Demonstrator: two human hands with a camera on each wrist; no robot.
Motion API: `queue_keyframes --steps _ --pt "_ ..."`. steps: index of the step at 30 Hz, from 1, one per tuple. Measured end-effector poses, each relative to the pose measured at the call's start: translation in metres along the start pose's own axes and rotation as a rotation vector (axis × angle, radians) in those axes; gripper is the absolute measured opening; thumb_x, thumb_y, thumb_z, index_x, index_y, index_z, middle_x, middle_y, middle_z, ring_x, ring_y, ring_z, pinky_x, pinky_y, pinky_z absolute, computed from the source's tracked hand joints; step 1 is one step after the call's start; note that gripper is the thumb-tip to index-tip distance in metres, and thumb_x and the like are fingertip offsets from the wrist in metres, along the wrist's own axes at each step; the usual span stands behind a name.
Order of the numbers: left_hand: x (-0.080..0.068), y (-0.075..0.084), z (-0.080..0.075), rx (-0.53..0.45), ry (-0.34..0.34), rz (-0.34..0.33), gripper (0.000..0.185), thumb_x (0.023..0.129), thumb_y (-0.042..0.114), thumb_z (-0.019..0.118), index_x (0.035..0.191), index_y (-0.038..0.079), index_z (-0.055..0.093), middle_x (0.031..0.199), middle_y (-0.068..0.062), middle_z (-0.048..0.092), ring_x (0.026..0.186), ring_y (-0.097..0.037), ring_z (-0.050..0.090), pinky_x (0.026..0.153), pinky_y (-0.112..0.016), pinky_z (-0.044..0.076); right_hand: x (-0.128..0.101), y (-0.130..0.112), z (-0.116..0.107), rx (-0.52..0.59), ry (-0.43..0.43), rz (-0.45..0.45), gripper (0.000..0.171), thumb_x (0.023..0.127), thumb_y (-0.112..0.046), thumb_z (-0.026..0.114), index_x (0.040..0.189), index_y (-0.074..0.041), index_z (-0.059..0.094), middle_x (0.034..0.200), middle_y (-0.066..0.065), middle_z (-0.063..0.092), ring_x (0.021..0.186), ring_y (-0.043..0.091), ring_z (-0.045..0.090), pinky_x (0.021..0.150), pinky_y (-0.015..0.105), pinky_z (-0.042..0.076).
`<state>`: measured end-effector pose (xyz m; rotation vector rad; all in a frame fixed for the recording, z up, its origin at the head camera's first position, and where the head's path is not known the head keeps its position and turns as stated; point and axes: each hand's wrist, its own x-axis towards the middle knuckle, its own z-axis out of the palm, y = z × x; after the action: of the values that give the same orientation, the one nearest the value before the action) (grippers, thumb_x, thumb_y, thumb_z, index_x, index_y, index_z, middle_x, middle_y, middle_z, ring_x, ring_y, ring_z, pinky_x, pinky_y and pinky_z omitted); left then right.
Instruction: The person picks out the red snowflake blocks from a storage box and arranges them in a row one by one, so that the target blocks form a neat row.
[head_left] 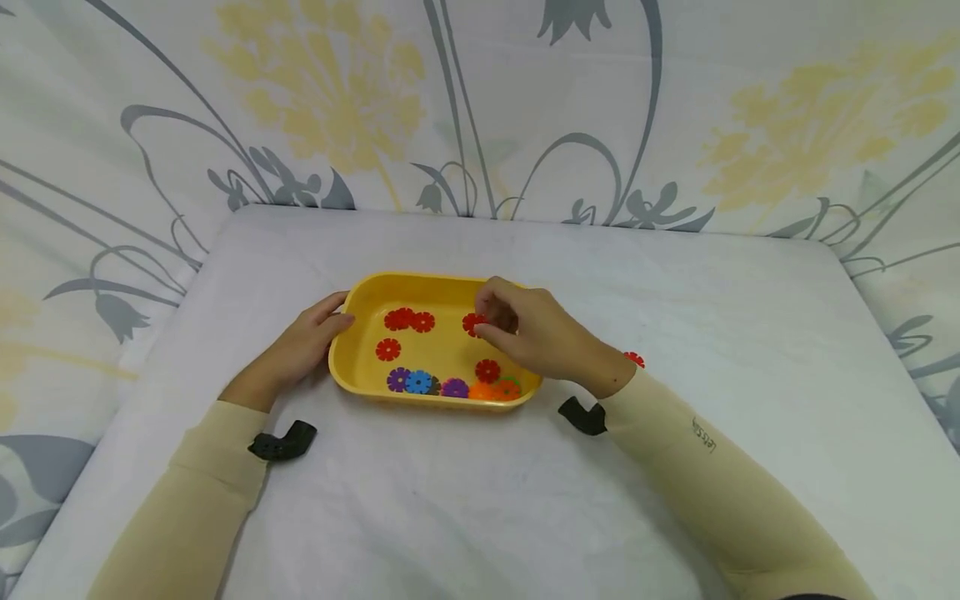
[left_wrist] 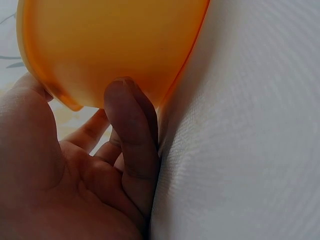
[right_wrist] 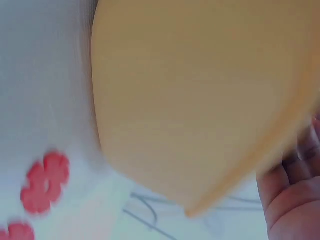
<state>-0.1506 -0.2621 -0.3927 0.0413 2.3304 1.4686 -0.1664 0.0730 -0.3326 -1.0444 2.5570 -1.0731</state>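
Note:
A yellow plastic tub (head_left: 435, 287) with rounded corners sits on the white sheet, with notched flower-shaped discs inside. My left hand (head_left: 303, 337) grips its left end, thumb on the rim; the left wrist view shows the fingers (left_wrist: 132, 130) bent against its outer wall. Over the right part of the tub, my right hand (head_left: 536, 329) pinches a red notched disc (head_left: 471, 324) between thumb and forefinger. Several red discs (head_left: 387, 349) lie on the tub floor. Purple discs (head_left: 454, 388), a blue disc (head_left: 418, 382) and orange discs (head_left: 507, 388) line the near wall.
Beside my right wrist, a red disc (head_left: 634, 358) lies on the white sheet (head_left: 750, 375); the right wrist view shows red discs (right_wrist: 45, 182) outside the tub. A black wrist device (head_left: 283, 442) is on each sleeve. Floral fabric (head_left: 510, 108) rises behind.

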Motion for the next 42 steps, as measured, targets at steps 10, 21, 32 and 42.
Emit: queue_keyframes --steps 10,21,32,42 --pt "0.0 -0.003 0.0 0.0 -0.007 -0.02 0.058 0.107 0.039 0.036 0.16 0.02 0.023 0.145 -0.02 0.052 0.094 -0.013 0.064 0.082 -0.018 0.055 -0.036 -0.004 -0.02 -0.011 0.208 -0.048 0.025 0.09 -0.005 0.072 0.107 -0.005 0.055 0.086 0.004 0.07 0.073 0.011 0.062 0.069 0.022 0.055" --pt "-0.001 -0.005 0.007 -0.008 -0.035 -0.023 0.058 0.107 0.038 0.037 0.16 0.018 0.023 0.144 -0.02 0.052 0.097 -0.016 0.064 0.083 -0.019 0.056 -0.083 0.021 -0.027 0.002 0.481 -0.017 0.024 0.088 0.004 0.07 0.103 0.003 0.051 0.078 0.004 0.068 0.072 0.007 0.061 0.074 0.009 0.052" --pt "-0.003 -0.005 0.003 -0.002 -0.022 -0.007 0.057 0.108 0.039 0.036 0.16 0.02 0.023 0.143 -0.019 0.053 0.094 -0.014 0.064 0.082 -0.019 0.056 -0.088 0.031 -0.038 0.122 0.542 0.012 0.016 0.09 0.008 0.061 0.102 0.007 0.05 0.08 0.006 0.058 0.067 0.008 0.061 0.068 0.013 0.053" --pt "0.001 -0.003 0.0 0.0 -0.015 0.018 0.058 0.108 0.04 0.035 0.16 0.02 0.023 0.144 -0.019 0.052 0.095 -0.013 0.064 0.083 -0.018 0.055 -0.089 0.037 -0.058 0.226 0.577 0.107 0.015 0.093 0.007 0.058 0.104 0.006 0.049 0.081 0.0 0.058 0.065 0.016 0.061 0.064 0.018 0.055"
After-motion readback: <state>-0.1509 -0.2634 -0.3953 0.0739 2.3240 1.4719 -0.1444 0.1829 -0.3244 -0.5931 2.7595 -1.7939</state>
